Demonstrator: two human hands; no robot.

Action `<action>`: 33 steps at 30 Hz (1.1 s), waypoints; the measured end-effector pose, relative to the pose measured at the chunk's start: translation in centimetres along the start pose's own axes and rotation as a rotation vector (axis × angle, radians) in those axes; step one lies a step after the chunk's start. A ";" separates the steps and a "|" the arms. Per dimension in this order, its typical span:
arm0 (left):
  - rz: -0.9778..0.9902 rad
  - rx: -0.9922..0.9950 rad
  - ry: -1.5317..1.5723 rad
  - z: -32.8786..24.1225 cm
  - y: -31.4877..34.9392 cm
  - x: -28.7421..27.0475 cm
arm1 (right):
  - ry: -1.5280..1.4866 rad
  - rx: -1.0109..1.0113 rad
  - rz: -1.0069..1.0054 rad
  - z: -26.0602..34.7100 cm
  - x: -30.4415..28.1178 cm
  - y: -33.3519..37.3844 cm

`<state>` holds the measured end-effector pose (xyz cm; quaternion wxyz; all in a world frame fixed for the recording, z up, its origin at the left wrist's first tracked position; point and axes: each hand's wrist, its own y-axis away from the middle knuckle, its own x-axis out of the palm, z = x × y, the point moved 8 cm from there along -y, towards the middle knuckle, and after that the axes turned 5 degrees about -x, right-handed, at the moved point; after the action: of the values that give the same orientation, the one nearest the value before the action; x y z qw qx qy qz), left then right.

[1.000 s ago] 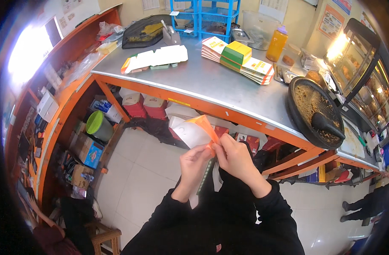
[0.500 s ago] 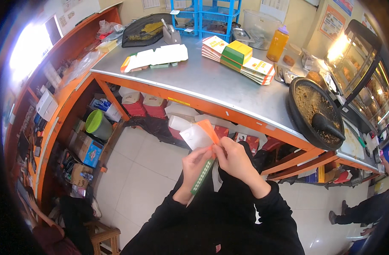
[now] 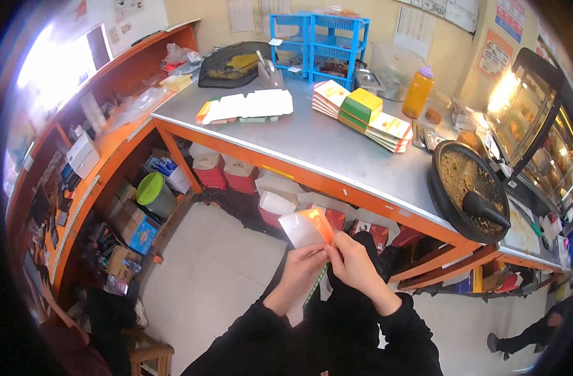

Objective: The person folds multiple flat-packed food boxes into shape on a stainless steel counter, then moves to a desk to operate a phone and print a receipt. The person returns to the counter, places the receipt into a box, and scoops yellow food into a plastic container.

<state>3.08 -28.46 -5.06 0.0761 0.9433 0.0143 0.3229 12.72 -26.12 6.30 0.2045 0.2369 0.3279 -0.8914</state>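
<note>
In front of my body, above my lap, I hold a thin cardboard food carton that is white inside with orange and green printed parts. My left hand pinches it from the left. My right hand grips its orange edge, and the fingertips of both hands meet at a fold. Its lower green part is mostly hidden behind my left hand. On the steel-topped table ahead lie a pile of unfolded white cartons and a row of stacked folded cartons with a yellow-green box among them.
At the table's right end sits a stone mortar with a pestle, near a lit glass display case. A yellow squeeze bottle and blue rack stand behind. Other people are at the lower left and right edges.
The carton has turned in my hands, showing more of its inner face and less of its green side. The view has shifted, so the table sits lower in the picture.
</note>
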 end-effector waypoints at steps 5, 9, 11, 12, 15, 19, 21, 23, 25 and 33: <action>0.042 0.347 -0.423 -2.8 1.4 -0.3 | 0.048 0.017 0.026 1.6 -0.9 0.0; 0.033 0.208 -0.308 -3.3 1.6 -0.1 | -0.012 0.096 0.051 1.5 -0.6 -0.4; 0.030 0.212 -0.250 -4.8 2.2 1.4 | -0.040 0.132 0.095 1.3 0.0 -0.7; 0.043 0.249 -0.253 -5.2 2.2 1.4 | -0.032 0.113 0.098 1.5 -0.1 -1.0; 0.059 0.312 -0.281 -5.2 2.4 0.5 | -0.132 0.136 0.120 1.4 0.4 -1.2; 0.003 0.280 -0.378 -5.3 2.2 -0.6 | -0.210 0.148 0.175 1.9 1.2 -1.6; 0.026 0.311 -0.354 -5.4 2.3 -0.4 | -0.232 0.152 0.192 2.3 1.1 -1.6; 0.104 0.386 -0.251 -5.4 2.5 0.1 | -0.262 0.160 0.199 2.6 0.9 -1.7; 0.146 0.372 -0.318 -5.1 2.3 0.7 | -0.186 0.114 0.166 2.4 0.6 -1.9; 0.279 0.604 -1.572 -4.9 3.8 2.2 | 0.199 0.376 0.203 -5.7 -1.3 -3.2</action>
<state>1.72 -31.39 0.73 -0.2315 0.8661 -0.0735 -0.4370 13.79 -19.74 4.77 0.2121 0.3894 0.1490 -0.8839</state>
